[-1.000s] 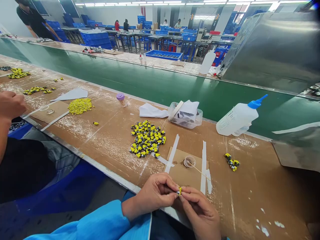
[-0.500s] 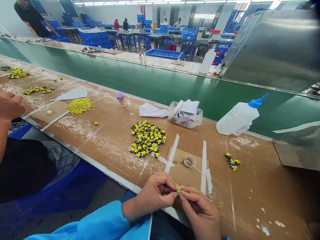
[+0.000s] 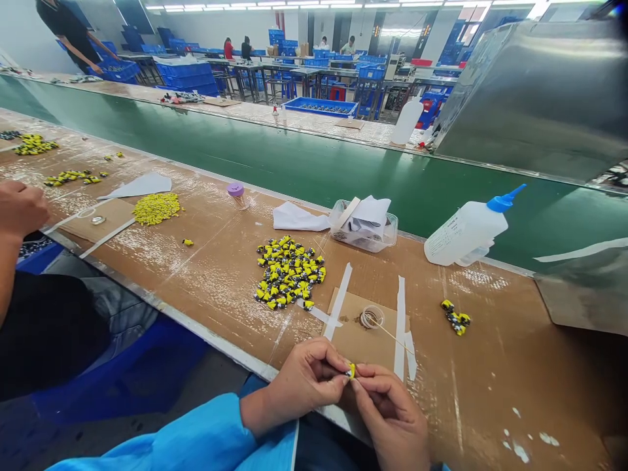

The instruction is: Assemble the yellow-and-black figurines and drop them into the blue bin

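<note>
Between the fingertips of both hands is a small yellow, black and white figurine [image 3: 350, 371]. My left hand [image 3: 311, 374] pinches it from the left, and my right hand [image 3: 392, 409] pinches it from the right, above the table's front edge. Just beyond them, a small round clear cup [image 3: 371, 317] with brown stuff in it sits on a taped cardboard square [image 3: 360, 343]. A thin wooden stick [image 3: 392, 335] leans out of the cup. A pile of similar yellow and black figurines [image 3: 289, 271] lies left of the cup, and a few more figurines [image 3: 456, 318] lie to the right.
Behind the pile stand a clear plastic tub [image 3: 390, 232] with paper and a purple-lidded jar [image 3: 236, 191]. A white bottle with a blue nozzle [image 3: 466, 229] stands right. A green conveyor belt [image 3: 294, 160] runs behind. At left, a co-worker's hand [image 3: 22, 209] is near yellow pieces [image 3: 157, 208].
The figurine has turned slightly between my fingertips, and my right hand has shifted a little. In the background at far left, a standing person has leaned toward a blue crate.
</note>
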A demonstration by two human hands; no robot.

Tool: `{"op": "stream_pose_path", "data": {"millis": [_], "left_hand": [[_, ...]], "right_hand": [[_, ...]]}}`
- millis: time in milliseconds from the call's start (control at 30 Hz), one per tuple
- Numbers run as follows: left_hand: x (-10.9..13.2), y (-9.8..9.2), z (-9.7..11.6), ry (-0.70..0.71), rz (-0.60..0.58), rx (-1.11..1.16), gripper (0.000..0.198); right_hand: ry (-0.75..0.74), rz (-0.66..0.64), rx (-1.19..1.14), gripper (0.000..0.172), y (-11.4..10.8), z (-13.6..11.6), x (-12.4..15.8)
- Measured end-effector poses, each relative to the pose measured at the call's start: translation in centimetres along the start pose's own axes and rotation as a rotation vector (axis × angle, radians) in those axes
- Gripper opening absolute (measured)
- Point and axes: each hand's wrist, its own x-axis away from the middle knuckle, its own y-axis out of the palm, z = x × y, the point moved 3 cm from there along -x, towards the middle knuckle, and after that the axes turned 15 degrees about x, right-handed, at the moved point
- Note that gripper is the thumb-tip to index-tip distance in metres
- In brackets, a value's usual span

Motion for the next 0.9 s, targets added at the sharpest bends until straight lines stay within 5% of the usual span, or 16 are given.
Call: {"op": "stream_pose_path", "data": {"millis": [667, 900], "left_hand": [[-0.2, 0.1, 0.0, -0.081, 0.008, 0.049, 0.009], [-0.1, 0.0, -0.3, -0.11, 0.035, 0.068, 0.01]], "right_hand": [[0.08, 0.01, -0.084, 0.006, 0.1, 0.1, -0.1], [0.057, -0.049, -0.055, 0.003, -0.1, 2.1, -0.1]]}}
